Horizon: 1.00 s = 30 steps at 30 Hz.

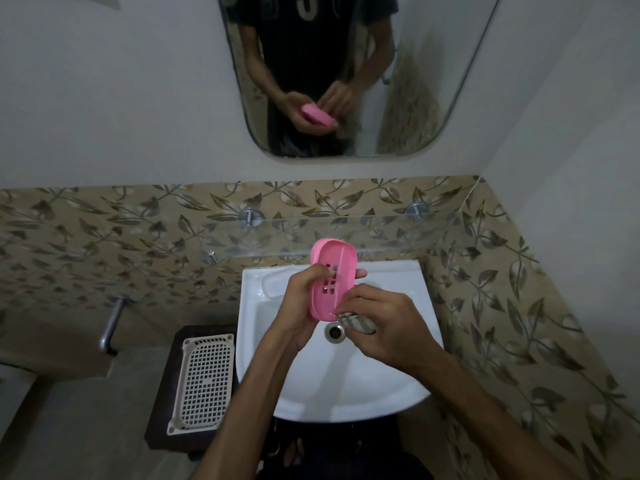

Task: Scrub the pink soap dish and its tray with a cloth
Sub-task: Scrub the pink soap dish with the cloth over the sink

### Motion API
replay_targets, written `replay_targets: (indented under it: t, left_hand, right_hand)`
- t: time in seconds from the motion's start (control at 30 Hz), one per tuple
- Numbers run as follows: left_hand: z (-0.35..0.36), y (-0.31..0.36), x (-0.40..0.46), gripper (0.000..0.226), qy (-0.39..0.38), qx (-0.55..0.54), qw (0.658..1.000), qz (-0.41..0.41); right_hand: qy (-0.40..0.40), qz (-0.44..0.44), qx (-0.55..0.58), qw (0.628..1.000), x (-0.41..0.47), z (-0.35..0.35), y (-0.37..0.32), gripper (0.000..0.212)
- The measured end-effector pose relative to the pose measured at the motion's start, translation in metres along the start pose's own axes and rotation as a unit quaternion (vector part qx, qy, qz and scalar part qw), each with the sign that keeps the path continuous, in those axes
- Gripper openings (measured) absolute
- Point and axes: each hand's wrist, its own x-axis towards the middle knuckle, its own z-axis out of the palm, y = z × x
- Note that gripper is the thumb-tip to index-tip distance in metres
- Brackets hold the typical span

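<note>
Dark stool (pixel 162 403) (beside the sink (pixel 346 386)) bears 1 white grid tray (pixel 204 379)

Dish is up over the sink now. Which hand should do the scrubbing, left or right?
Right, most likely. The left hand already grips the pink soap dish, tilted with its slotted inside facing up. The right hand holds a crumpled cloth at the dish's lower end, over the sink.
</note>
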Motion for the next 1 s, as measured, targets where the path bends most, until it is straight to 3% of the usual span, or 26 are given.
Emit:
replay_targets:
  t: [0.13,0.23,0.37,0.5,0.63,0.73,0.83,0.93,1.0]
  left_hand:
    - [0.005,-0.006,-0.003,0.039,0.021,-0.035,0.999,0.021]
    - [0.010,-0.003,-0.005,0.030,0.020,-0.022,0.999,0.029]
    - [0.015,-0.001,-0.003,0.041,0.020,-0.012,0.999,0.024]
    - [0.022,-0.005,-0.003,0.038,0.037,-0.003,0.999,0.019]
    - [0.022,-0.004,-0.004,0.043,0.033,-0.021,0.999,0.022]
    - [0.022,-0.004,-0.004,0.051,0.028,-0.019,0.999,0.023]
    - [0.019,-0.004,-0.004,0.057,0.028,-0.031,0.999,0.021]
    - [0.020,-0.004,-0.004,0.061,0.013,-0.041,0.999,0.023]
    - [0.023,-0.005,-0.005,0.060,0.010,-0.056,0.998,0.020]
  right_hand:
    - [0.047,0.057,0.091,0.993,0.003,0.000,-0.005,0.028]
    - [0.089,0.090,0.033,0.991,0.005,0.000,-0.005,0.028]
    - [0.063,0.070,0.016,0.995,0.002,0.005,-0.014,0.024]
    - [0.124,0.125,0.004,0.984,0.007,-0.001,-0.007,0.021]
    - [0.061,0.096,0.009,0.993,0.003,0.003,-0.012,0.022]
    - [0.103,0.138,0.017,0.985,0.004,0.003,-0.009,0.021]
    - [0.068,0.122,0.020,0.990,0.002,0.007,-0.014,0.023]
    - [0.116,0.152,0.035,0.981,0.001,0.008,-0.010,0.015]
    - [0.108,0.165,0.035,0.980,-0.003,0.012,-0.012,0.017]
